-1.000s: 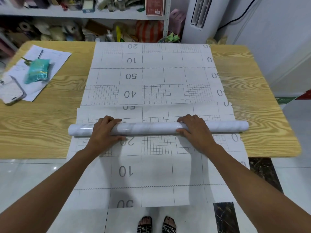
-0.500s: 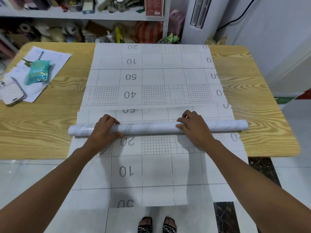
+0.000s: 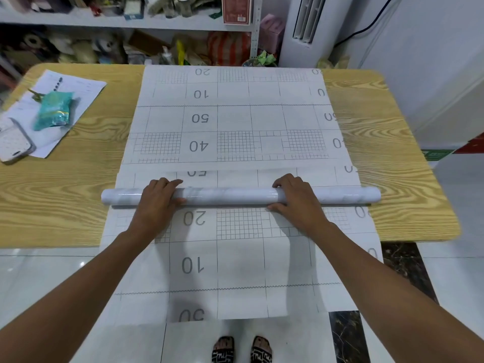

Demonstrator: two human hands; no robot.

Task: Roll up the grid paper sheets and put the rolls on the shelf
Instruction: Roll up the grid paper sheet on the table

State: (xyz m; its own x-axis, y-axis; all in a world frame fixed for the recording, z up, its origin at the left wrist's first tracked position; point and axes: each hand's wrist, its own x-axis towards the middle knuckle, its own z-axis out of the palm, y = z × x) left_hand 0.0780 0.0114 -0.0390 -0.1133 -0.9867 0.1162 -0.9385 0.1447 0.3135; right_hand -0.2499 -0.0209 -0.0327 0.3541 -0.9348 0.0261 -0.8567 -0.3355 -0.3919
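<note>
Wooden table (image 3: 65, 200): left hand (image 3: 157, 200), right hand (image 3: 298, 203) clasp roll (image 3: 230, 195); sheets (image 3: 235, 119) ahead of hands flat; shelf (image 3: 104, 20) beyond awaits rolls

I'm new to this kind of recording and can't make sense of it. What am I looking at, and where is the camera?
No machine is involved: a person works with bare hands. The camera is worn on their head and looks forward and down, so you see both forearms and, at the bottom, their sandals.

A wooden table carries two large sheets of grid paper. The far sheet lies flat on the table. The near sheet hangs over the front edge towards the person.

A pale roll lies crosswise on the near sheet. The left hand and the right hand each grip it, fingers curled over the top.

At the table's far left, a phone and a teal packet lie on a printed paper. Behind the table stands a cluttered shelf.
</note>
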